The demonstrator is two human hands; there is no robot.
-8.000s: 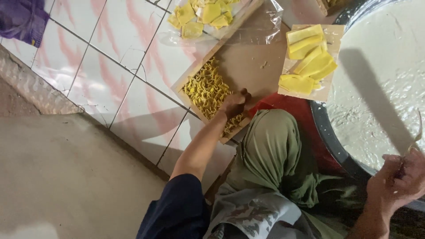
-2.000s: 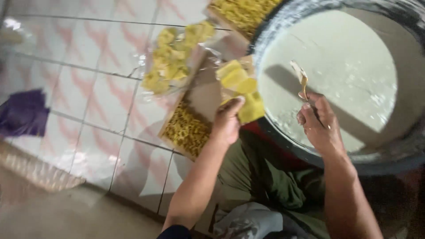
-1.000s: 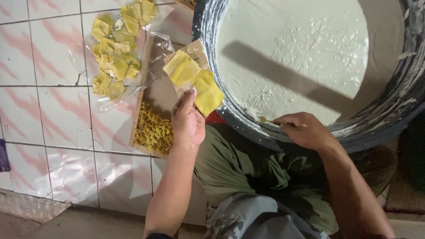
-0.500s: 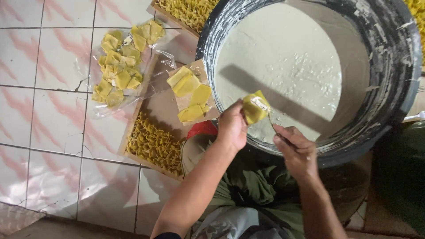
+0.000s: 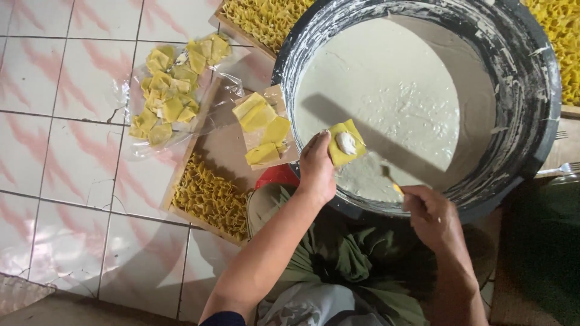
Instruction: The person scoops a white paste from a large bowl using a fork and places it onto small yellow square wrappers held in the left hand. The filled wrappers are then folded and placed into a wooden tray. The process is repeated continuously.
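My left hand [image 5: 315, 169] holds a square yellow dough wrapper [image 5: 347, 142] flat over the near rim of a large dark tub [image 5: 531, 115]. A small dab of pale filling lies on the wrapper. The tub is full of pale creamy paste [image 5: 386, 90]. My right hand [image 5: 432, 217] grips a small utensil [image 5: 389, 178] with a yellow handle, its tip at the paste just below the wrapper. A stack of yellow wrappers [image 5: 263, 127] lies on a small board to the left of my left hand.
A wooden tray [image 5: 208, 196] of folded yellow dumplings sits by my knee on the pink-and-white tiled floor. Loose wrappers [image 5: 172, 90] lie on clear plastic further left. More trays of dumplings [image 5: 266, 18] stand behind and right of the tub [image 5: 565, 42].
A dab of filling now lies on the wrapper in my left hand. My right hand has drawn the utensil back down to the paste.
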